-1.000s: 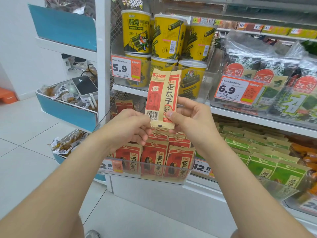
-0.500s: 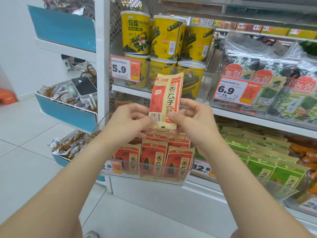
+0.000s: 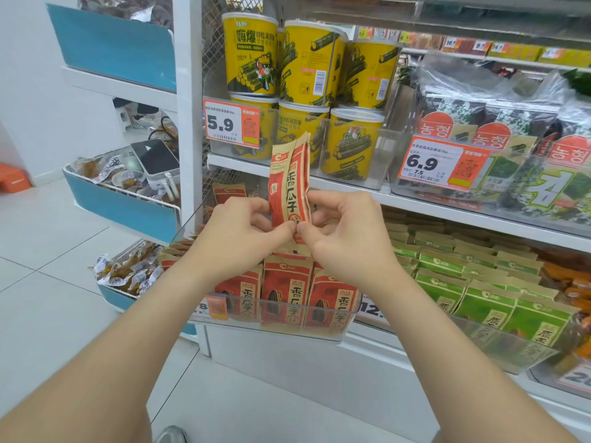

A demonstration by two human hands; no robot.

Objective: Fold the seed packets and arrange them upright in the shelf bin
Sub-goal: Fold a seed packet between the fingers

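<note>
Shelf tags (image 3: 232, 124) read 5.9 and 6.9; left hand (image 3: 243, 228) and right hand (image 3: 345, 238) pinch the folded 香瓜子 packet (image 3: 289, 187).

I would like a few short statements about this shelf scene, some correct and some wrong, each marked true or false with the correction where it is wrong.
1. The left hand and the right hand both pinch one red seed packet. True.
2. Red packets stand upright at the front of the clear bin. True.
3. The held packet lies flat inside the bin. False: it is upright in the air, above the bin.
4. The price tag in front of the yellow canisters reads 6.9. False: it reads 5.9.
5. The green packets sit to the left of the red packets. False: they are to the right.
</note>
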